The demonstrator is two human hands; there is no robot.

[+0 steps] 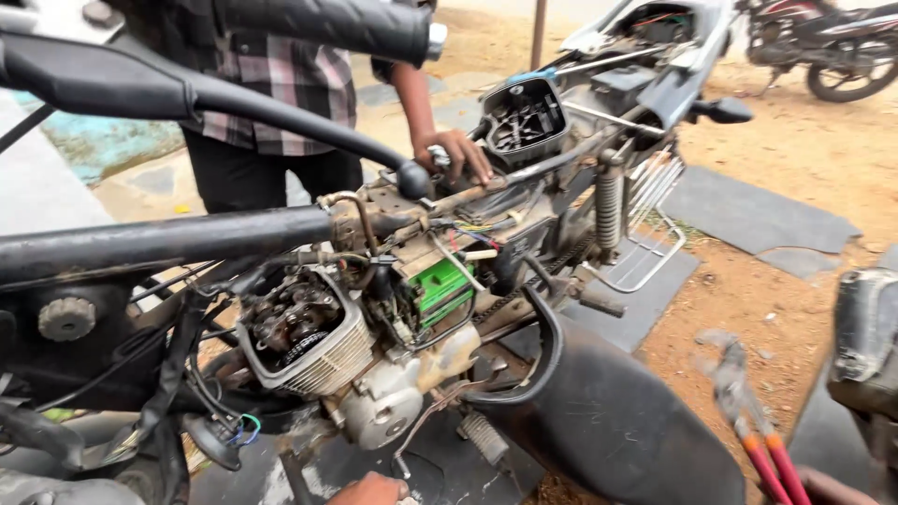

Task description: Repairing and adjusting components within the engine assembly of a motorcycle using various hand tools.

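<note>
Stripped motorcycle fills the frame, lying across it on dirt ground and dark mats.

Wearer's left hand is at the bottom centre edge, only knuckles showing, just below the silver crankcase. Grip: can't tell, fingers are cut off by the frame.

Wearer's right hand is at the bottom right corner, mostly out of view, wrapped around the red handles of a pair of pliers. Pliers are blurred, jaws pointing up and left, clear of the bike and near the black seat lying at lower centre.

Open cylinder head sits left of centre, cover off, valve gear exposed, finned barrel below it. Green battery sits just right of it inside the frame.

A 2nd person in a plaid shirt stands at upper centre, 1 hand resting on the frame rail by the open black airbox.

Another motorcycle is parked in the upper right.
</note>
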